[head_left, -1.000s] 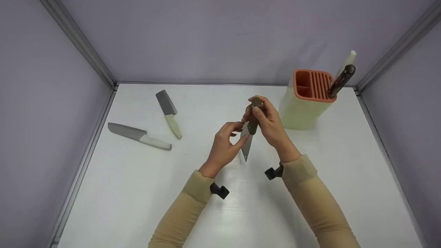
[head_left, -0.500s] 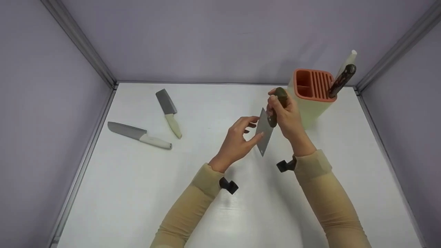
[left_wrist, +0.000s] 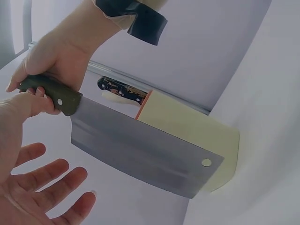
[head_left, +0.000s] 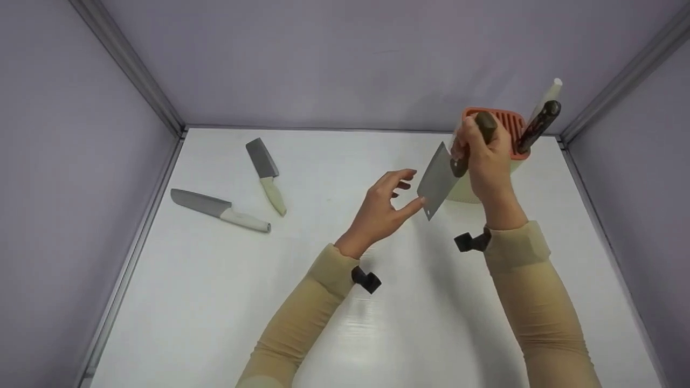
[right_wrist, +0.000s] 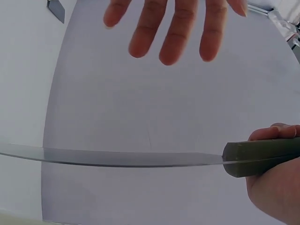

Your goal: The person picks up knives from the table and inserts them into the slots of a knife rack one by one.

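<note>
Two knives (head_left: 222, 210) (head_left: 266, 177) lying, one cleaver (head_left: 437, 179) in right grip (head_left: 489, 159)

1. I face a white surface (head_left: 215, 307), clock read from its middle.
2. Green-handled knife (head_left: 268, 175) lies toward ten o'clock.
3. White-handled knife (head_left: 220, 210), between nine and ten.
4. Knife block (head_left: 464, 192) stands at two.

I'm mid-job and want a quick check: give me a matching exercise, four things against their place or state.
1. Dark green-handled cleaver
2. Speckled-handled knife
3. Knife block
4. Left hand

A. Fingers apart, gripping nothing
B. Pale, orange-topped
C. Gripped by the right hand
D. In the block, handle sticking out

Pairs: 1-C, 2-D, 3-B, 4-A
</note>
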`<state>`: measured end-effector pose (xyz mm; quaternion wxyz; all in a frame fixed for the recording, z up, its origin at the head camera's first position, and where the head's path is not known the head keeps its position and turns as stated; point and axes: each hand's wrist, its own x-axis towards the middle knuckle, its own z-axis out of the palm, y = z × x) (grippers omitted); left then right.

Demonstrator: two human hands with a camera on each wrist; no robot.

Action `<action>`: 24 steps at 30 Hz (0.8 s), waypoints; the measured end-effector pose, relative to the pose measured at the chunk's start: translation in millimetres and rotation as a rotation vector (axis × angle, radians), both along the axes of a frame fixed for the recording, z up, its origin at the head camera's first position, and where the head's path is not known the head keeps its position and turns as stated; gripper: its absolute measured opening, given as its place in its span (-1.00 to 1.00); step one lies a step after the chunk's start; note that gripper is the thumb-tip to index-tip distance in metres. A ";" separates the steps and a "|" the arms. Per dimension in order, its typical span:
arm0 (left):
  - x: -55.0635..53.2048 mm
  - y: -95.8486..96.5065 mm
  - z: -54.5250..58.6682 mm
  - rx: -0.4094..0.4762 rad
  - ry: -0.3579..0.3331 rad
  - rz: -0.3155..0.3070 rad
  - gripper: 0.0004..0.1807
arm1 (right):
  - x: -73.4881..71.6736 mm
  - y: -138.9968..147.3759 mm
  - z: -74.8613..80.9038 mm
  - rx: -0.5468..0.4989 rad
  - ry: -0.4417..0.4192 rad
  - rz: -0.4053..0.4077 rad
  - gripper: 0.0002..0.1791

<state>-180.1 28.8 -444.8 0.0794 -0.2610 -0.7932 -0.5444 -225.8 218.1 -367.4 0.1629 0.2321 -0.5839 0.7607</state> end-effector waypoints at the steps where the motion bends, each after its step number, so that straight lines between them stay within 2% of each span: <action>1: -0.5 0.9 1.1 0.001 0.000 -0.006 -0.41 | -0.8 1.8 3.4 -0.008 0.003 -0.007 -0.77; 8: -5.7 8.8 8.7 -0.001 0.021 -0.036 -0.38 | -5.1 13.7 29.3 -0.019 0.016 -0.110 -0.63; 11: -7.7 12.2 12.3 -0.002 0.023 -0.043 -0.37 | -6.1 18.5 40.1 -0.025 0.042 -0.129 -0.62; 18: -11.7 22.1 18.7 -0.013 0.032 -0.062 -0.29 | -9.3 30.4 63.4 -0.043 0.101 -0.169 -0.63; 24: -14.1 31.9 20.8 -0.017 0.029 -0.079 -0.25 | -16.2 44.8 75.4 -0.086 0.115 -0.215 -0.68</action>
